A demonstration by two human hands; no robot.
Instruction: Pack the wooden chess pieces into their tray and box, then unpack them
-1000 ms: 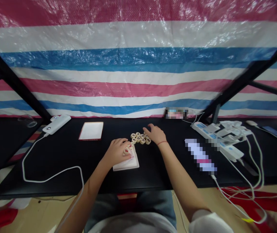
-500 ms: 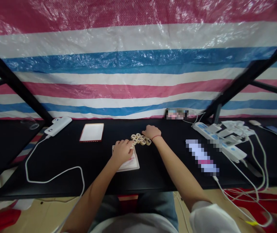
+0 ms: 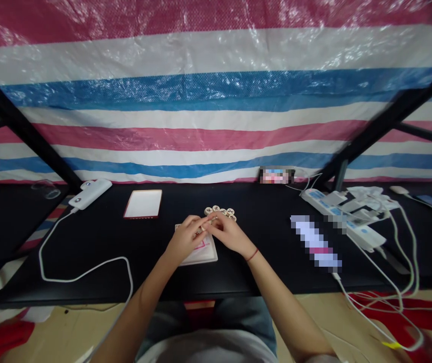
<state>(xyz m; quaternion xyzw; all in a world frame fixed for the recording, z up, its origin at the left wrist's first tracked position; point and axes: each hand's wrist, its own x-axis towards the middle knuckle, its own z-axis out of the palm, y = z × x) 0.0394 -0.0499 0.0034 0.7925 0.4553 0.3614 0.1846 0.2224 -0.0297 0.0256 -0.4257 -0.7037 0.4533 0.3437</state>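
Round cream Chinese chess pieces with dark characters lie in a cluster on the black table, just beyond my hands. A shallow white box with pink lines inside sits in front of me, with a few pieces along its far edge. My left hand curves over the box, fingers closed around pieces there. My right hand, with a red cord at the wrist, meets it at the box's far right corner. Its fingers pinch together at a piece, partly hidden by the fingertips.
To the left lie a red-rimmed white box lid and a white power bank with a cable. A blurred-out phone and a white power strip with tangled cords are on the right. Striped plastic sheeting hangs behind.
My right hand has moved from the far right side of the cluster toward me and left, to the box beside my left hand. The cluster on the table looks rearranged.
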